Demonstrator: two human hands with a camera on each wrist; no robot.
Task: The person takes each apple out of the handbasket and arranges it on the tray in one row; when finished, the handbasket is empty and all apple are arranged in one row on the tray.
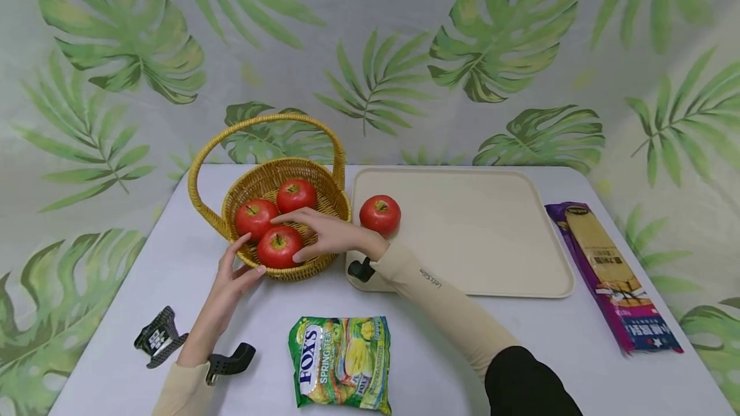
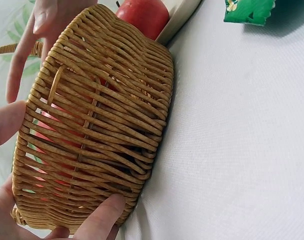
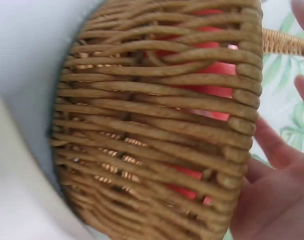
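Observation:
A woven wicker basket (image 1: 315,268) with a tall arched handle stands at the back left of the table. In it lie a left apple (image 1: 254,218), a back apple (image 1: 297,195) and a front apple (image 1: 280,247), all red. My left hand (image 1: 228,284) holds the basket's near-left side; in the left wrist view, its fingers (image 2: 104,215) press the outer weave. Over the basket's right rim reaches my right hand (image 1: 329,234), fingers spread and extended above the front apple, thumb at that apple's right edge. The right wrist view mostly shows the basket wall (image 3: 157,110).
Right of the basket lies a beige tray (image 1: 462,230), with another red apple (image 1: 379,215) at its left end. A green FOX'S candy bag (image 1: 341,363) lies at the front. Far right is a purple food packet (image 1: 615,275).

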